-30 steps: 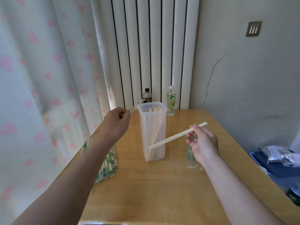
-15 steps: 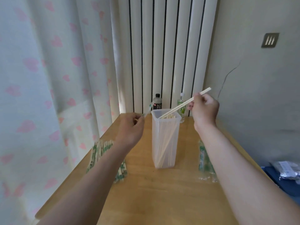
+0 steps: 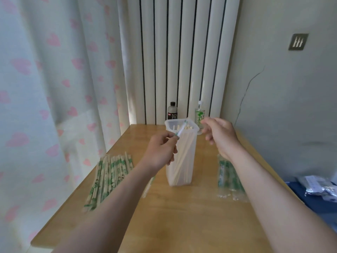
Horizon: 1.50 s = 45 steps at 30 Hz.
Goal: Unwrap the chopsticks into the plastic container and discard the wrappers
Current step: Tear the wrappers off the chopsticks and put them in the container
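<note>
While our forearms reach over the wooden worktop (image 3: pixel 182 220), the pile of green-printed wrapped chopsticks (image 3: pixel 109 176) lies handy on the left. The flat clear empty wrappers (image 3: pixel 228 179) on the right are likely our discard heap. Further on, our left hand (image 3: pixel 160 152) pinches a slim green-and-clear wrapper (image 3: pixel 180 131), seemingly empty, beside the tall translucent plastic container (image 3: pixel 189 165) of bare chopsticks (image 3: pixel 184 154). Our right hand (image 3: pixel 221 137) hangs loosely curled, holding nothing. A dark capped bottle (image 3: pixel 172 111) stands behind, obstructing nothing.

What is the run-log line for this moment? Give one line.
left hand: pinches wrapper | right hand: empty | chopsticks: in plastic container | wrapped chopsticks: on table
</note>
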### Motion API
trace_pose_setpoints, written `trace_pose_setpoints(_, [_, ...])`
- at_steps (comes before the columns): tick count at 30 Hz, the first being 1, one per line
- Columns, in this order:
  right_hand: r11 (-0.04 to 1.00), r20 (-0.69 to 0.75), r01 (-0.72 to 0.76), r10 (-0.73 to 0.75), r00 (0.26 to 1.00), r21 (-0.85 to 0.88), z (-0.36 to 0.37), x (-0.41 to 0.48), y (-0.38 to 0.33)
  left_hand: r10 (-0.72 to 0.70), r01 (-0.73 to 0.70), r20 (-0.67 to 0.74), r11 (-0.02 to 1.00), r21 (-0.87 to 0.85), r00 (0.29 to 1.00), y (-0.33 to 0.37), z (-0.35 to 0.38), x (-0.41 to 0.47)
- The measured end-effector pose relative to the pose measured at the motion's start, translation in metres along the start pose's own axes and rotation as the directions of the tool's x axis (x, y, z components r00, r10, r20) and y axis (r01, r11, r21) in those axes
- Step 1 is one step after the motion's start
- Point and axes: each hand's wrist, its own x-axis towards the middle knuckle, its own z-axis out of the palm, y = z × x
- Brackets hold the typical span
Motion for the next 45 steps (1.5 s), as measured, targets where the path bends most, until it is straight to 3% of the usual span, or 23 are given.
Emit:
trace_pose_setpoints(2, [0.996, 0.182, -0.045, 0.030, 0.983, 0.082, -0.014, -0.007, 0.005, -0.002, 0.002, 0.065, 1.000, 0.001, 0.998, 0.001, 0.020, 0.000])
trace_pose_setpoints(4, [1.000, 0.227, -0.016, 0.009, 0.974, 0.027, -0.026, -0.012, 0.008, -0.002, 0.001, 0.129, 1.000, 0.005, 0.992, 0.003, 0.044, -0.001])
trace_pose_setpoints(7, [1.000, 0.085, -0.016, 0.017, 0.996, -0.009, -0.049, -0.006, 0.020, -0.032, 0.032, 0.220, 0.999, 0.005, 0.975, 0.001, 0.076, -0.001])
trace_pose_setpoints(10, [0.992, -0.099, -0.085, 0.095, 0.991, 0.097, -0.086, 0.000, 0.037, -0.099, 0.082, 0.303, 0.994, 0.069, 0.948, -0.011, 0.103, 0.001])
trace_pose_setpoints(12, [0.979, -0.142, -0.149, 0.168, 0.976, 0.137, -0.111, 0.000, 0.054, -0.134, 0.100, 0.292, 0.986, 0.130, 0.947, -0.022, 0.118, 0.004])
trace_pose_setpoints(14, [0.974, -0.210, -0.219, 0.226, 0.951, 0.055, -0.133, -0.002, 0.079, -0.180, 0.140, 0.257, 0.976, 0.164, 0.950, -0.031, 0.133, 0.010])
trace_pose_setpoints(16, [0.940, -0.311, -0.302, 0.243, 0.919, -0.157, -0.152, -0.010, 0.114, -0.228, 0.186, 0.233, 0.964, 0.190, 0.945, -0.038, 0.148, 0.018])
trace_pose_setpoints(19, [0.789, -0.365, -0.398, 0.238, 0.900, -0.468, -0.168, -0.029, 0.171, -0.264, 0.206, 0.200, 0.940, 0.271, 0.943, -0.049, 0.171, 0.034])
trace_pose_setpoints(25, [0.674, -0.353, -0.357, 0.151, 0.924, -0.647, -0.163, -0.038, 0.195, -0.245, 0.162, 0.141, 0.885, 0.436, 0.959, -0.067, 0.218, 0.063])
trace_pose_setpoints(33, [0.679, -0.318, -0.342, 0.165, 0.933, -0.649, -0.167, -0.035, 0.201, -0.232, 0.123, 0.121, 0.811, 0.573, 0.965, -0.087, 0.247, 0.076])
trace_pose_setpoints(40, [0.706, -0.340, -0.348, 0.159, 0.927, -0.617, -0.168, -0.036, 0.204, -0.177, 0.077, 0.118, 0.811, 0.580, 0.977, -0.077, 0.230, 0.069])
trace_pose_setpoints(45, [0.737, -0.312, -0.373, 0.228, 0.922, -0.564, -0.169, -0.036, 0.193, -0.151, 0.013, 0.216, 0.847, 0.532, 0.965, -0.070, 0.194, 0.049])
